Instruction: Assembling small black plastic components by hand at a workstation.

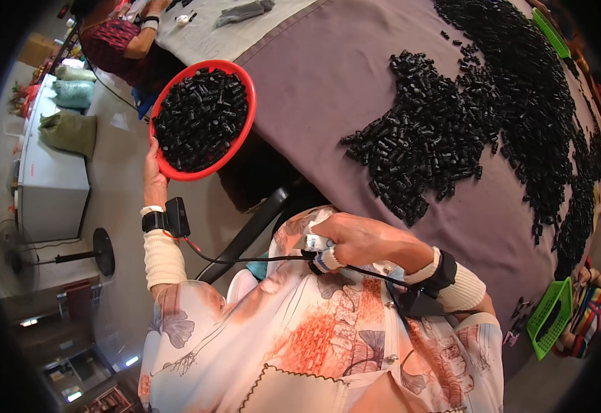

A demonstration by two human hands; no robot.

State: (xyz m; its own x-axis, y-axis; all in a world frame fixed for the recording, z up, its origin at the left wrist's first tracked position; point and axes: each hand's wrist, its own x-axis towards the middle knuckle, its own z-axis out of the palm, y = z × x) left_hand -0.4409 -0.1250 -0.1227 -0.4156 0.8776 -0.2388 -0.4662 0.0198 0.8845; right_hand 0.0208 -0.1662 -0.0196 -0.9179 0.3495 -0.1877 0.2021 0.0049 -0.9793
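Note:
My left hand [154, 171] grips the near-left edge of a round red basin [251, 103], with the fingers hidden beneath it. The basin is filled with small black cylindrical pieces [202, 118] and is held out past the table's left edge. In front of my chest, my right hand [372, 239] is curled closed, with white tape around some fingers. Whatever may be inside it is hidden. A thin black cable [266, 259] runs from a black box at my left wrist past my right hand.
A mauve cloth-covered table [314, 76] carries a heap of black pieces [424, 138] and a larger spread further right. A green basket [550, 318] stands at the right edge. Co-workers sit at the far left [118, 41] and right. A fan [100, 252] stands on the left.

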